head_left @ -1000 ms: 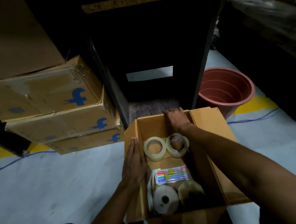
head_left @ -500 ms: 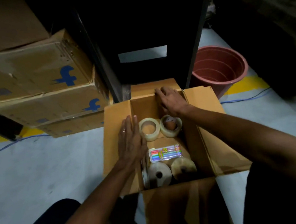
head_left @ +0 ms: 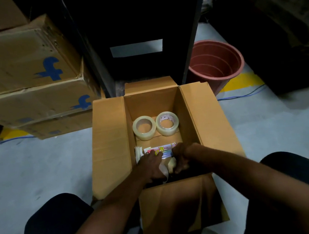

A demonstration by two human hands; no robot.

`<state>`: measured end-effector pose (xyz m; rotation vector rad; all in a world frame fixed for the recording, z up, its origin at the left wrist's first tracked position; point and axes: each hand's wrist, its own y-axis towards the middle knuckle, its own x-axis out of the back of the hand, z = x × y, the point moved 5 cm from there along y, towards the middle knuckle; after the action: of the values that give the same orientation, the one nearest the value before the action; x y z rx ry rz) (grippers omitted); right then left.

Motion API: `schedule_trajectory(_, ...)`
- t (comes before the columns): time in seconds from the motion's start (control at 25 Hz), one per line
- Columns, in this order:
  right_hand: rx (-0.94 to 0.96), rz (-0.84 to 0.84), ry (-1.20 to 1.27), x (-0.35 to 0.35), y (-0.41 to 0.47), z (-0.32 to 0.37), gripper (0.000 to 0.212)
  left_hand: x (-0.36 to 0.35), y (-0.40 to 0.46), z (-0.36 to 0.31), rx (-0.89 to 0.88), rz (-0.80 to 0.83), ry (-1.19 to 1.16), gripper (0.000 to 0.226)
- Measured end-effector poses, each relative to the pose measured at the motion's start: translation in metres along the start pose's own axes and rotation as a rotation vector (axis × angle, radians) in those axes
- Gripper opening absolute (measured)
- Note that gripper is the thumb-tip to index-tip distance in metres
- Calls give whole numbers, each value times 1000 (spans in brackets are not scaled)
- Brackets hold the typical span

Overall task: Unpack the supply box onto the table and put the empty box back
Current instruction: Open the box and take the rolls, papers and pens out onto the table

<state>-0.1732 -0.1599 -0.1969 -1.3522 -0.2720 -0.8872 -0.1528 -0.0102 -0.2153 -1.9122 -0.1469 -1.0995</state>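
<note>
- Nearest us, our two knees in dark trousers frame the near flap of the open supply box [head_left: 112, 140], which stands on the grey floor [head_left: 40, 167]; that flap folds out toward us and lies in shadow.
- Both our forearms reach in over the near edge of the box; the left hand [head_left: 151, 166] lies knuckles-up at the near left of the inside, its fingertips on the packet of coloured pens [head_left: 162, 148]; how far its fingers curl underneath we cannot tell.
- The right hand [head_left: 182, 157] is just beside it at the near right, fingers curled down round a pale tape roll [head_left: 171, 163]; only a sliver of that roll shows between the hands.
- A few white sheets or cards [head_left: 138, 153] stand on edge against the left wall of the box, beside the pens.
- Further in, two clear tape rolls lie flat side by side toward the far wall: the left clear roll [head_left: 144, 127] and the right clear roll [head_left: 167, 123], touching or nearly so.
- Beyond the box's far flap rises a dark shelving unit [head_left: 141, 32]; to its left stacked cartons [head_left: 27, 73] with blue marks; to its right a reddish-brown bucket [head_left: 218, 62]; a blue cable [head_left: 243, 95] runs along the floor.
</note>
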Motion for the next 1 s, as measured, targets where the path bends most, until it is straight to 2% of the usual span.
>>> schedule_trajectory(0.16, 5, 35, -158, -49, 26, -1, 44, -16, 10, 0, -11, -40, 324, 79)
schedule_trajectory(0.24, 29, 34, -241, -53, 34, 3, 51, -16, 12, 2, 32, -42, 340, 74)
schedule_trajectory(0.32, 4, 50, -211, -53, 43, 2, 48, -14, 11, 2, 71, -62, 305, 73)
schedule_trajectory(0.44, 7, 17, -209, -46, 53, 3, 46, -11, 8, 1, 47, -200, 222, 74)
schedule_trajectory(0.48, 12, -3, -221, -41, 54, 3, 53, -12, 9, 3, 57, -217, 197, 79)
schedule_trajectory(0.6, 48, -50, -292, -25, 58, -2, 103, -13, 16, 13, 131, -255, 157, 105)
schedule_trajectory(0.68, 66, -60, -332, -23, 60, -6, 115, -12, 21, 15, 147, -251, 160, 112)
schedule_trajectory(0.84, 54, -118, -423, -29, 56, -6, 104, -11, 20, 16, 154, -228, 296, 100)
schedule_trajectory(1.0, 29, -146, -371, -26, 61, -5, 113, -14, 19, 19, 154, -322, 257, 89)
